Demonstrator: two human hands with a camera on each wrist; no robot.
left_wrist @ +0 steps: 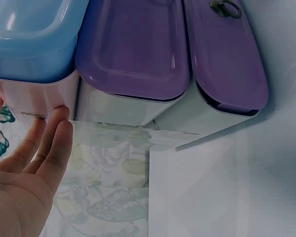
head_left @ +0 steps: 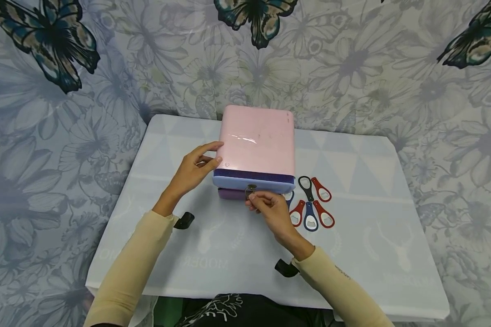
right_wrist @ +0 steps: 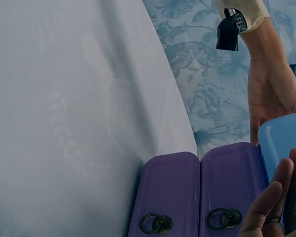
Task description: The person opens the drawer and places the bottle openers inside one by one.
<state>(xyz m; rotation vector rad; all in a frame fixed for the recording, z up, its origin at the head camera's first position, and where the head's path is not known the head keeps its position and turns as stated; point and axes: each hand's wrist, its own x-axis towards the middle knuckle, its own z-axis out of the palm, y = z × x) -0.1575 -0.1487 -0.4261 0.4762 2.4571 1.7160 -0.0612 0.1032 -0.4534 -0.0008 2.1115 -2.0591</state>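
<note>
A small drawer cabinet with a pink top (head_left: pixel 257 141) stands on the table. Its upper drawer is light blue (left_wrist: pixel 34 54) and sticks out a little from the pink casing. Below are two purple drawers (left_wrist: pixel 133 49), each with a dark metal ring pull (right_wrist: pixel 222 218). My left hand (head_left: pixel 192 168) rests its extended fingers against the cabinet's left side. At the front, my right hand (head_left: pixel 271 211) pinches the blue drawer's ring pull (head_left: pixel 249 188) between thumb and fingers. In the right wrist view those fingers (right_wrist: pixel 281 197) cover the pull.
To the cabinet's right lie several bottle openers (head_left: pixel 310 222) with red, blue and black rims, one partly hidden behind my right hand. The table (head_left: pixel 368 254) has a pale patterned cloth. Butterfly-and-flower fabric (head_left: pixel 167 68) hangs behind it.
</note>
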